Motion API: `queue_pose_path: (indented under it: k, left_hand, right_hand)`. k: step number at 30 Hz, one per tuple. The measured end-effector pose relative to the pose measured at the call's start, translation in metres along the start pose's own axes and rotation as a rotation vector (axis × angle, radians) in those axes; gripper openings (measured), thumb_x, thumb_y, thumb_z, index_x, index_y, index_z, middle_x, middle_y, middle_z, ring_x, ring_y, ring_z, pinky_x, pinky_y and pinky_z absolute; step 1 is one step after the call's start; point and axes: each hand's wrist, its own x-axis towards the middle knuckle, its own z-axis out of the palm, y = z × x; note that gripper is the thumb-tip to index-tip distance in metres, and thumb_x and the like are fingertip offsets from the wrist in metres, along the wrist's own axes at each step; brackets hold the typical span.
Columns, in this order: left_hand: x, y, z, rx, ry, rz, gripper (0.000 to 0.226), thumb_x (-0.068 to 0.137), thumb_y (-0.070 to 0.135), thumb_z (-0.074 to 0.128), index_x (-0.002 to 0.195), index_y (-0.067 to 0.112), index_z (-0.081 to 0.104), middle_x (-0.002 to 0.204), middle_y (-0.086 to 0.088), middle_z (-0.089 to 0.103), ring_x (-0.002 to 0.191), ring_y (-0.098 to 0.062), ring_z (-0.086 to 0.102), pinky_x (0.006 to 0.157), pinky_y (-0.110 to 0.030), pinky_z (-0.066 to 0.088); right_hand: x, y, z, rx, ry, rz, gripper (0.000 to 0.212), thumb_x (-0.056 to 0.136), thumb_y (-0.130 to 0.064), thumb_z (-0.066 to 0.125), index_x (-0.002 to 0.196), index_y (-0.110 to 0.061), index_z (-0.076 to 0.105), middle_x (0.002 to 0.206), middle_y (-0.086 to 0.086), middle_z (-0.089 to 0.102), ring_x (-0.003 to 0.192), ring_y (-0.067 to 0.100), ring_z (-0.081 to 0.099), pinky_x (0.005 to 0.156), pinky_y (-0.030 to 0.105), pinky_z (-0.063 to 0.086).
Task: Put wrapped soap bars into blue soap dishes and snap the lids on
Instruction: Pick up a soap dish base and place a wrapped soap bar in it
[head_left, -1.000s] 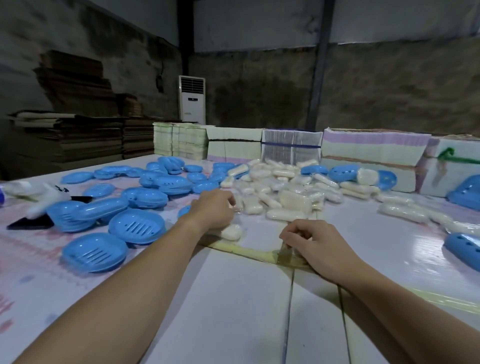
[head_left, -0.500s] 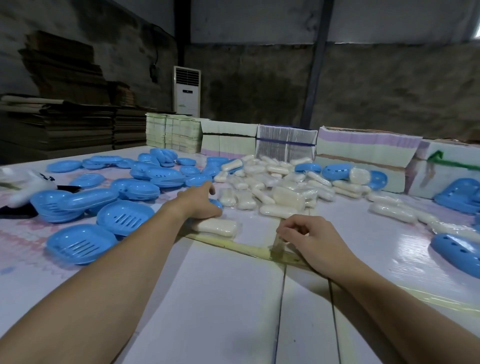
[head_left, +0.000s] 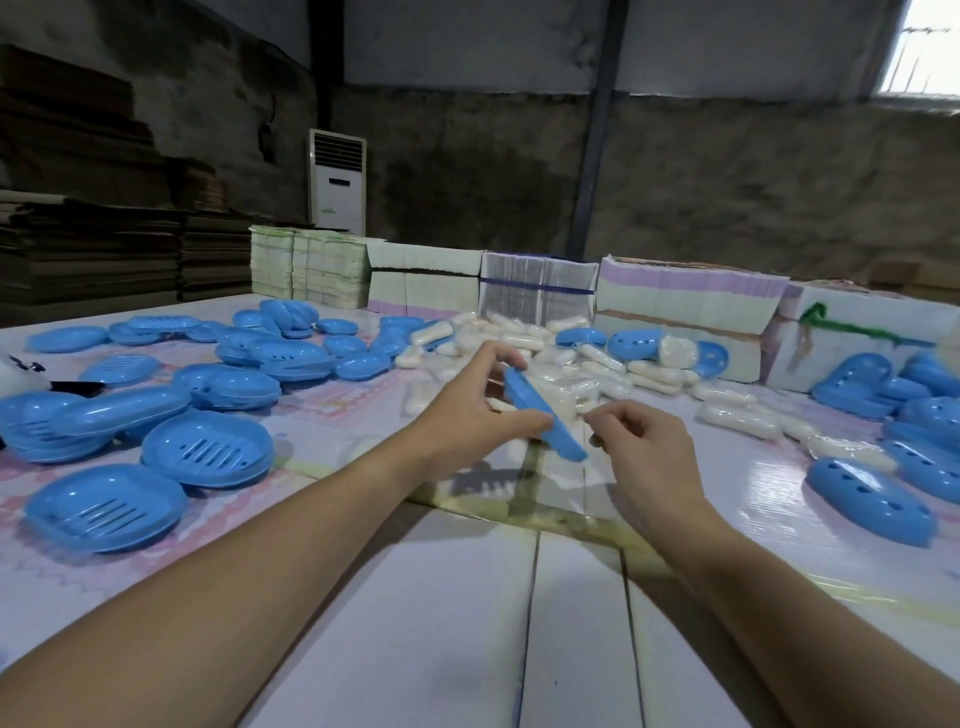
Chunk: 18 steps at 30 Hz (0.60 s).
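My left hand grips a blue soap dish part by its edge and holds it tilted above the table centre. My right hand hovers just right of it with fingers loosely curled, holding nothing that I can see. A heap of wrapped soap bars lies right behind both hands. Slotted blue dish halves lie scattered at the left, and blue lids with holes lie at the right.
Bundles of flat printed cartons line the table's far edge. A strip of yellowish tape crosses the white table below my hands. Stacked cardboard and a white air conditioner stand behind.
My left hand has lifted a blue dish part from the table and brought it to the centre. My right hand has risen off the tape strip toward it.
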Motion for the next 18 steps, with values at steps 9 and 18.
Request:
queue_pose_path:
  k: [9, 18]
  left_hand:
    - [-0.006, -0.011, 0.009, 0.416, -0.442, -0.066, 0.044, 0.061, 0.067, 0.070, 0.098, 0.046, 0.059, 0.109, 0.018, 0.062, 0.091, 0.004, 0.057, 0.078, -0.014, 0.041]
    - [-0.001, -0.012, 0.008, 0.527, -0.527, -0.102, 0.076, 0.074, 0.067, 0.070, 0.140, 0.036, 0.053, 0.131, 0.019, 0.056, 0.119, -0.003, 0.053, 0.104, -0.020, 0.039]
  right_hand:
    - [0.015, 0.024, -0.013, -0.111, 0.030, 0.046, 0.020, 0.089, -0.028, 0.059, 0.073, -0.031, 0.070, 0.075, -0.024, 0.067, 0.081, 0.007, 0.063, 0.074, 0.036, 0.056]
    - [0.019, 0.030, -0.009, -0.178, -0.108, 0.136, 0.006, 0.084, -0.029, 0.066, 0.088, -0.031, 0.069, 0.087, -0.012, 0.068, 0.085, 0.008, 0.064, 0.075, 0.026, 0.051]
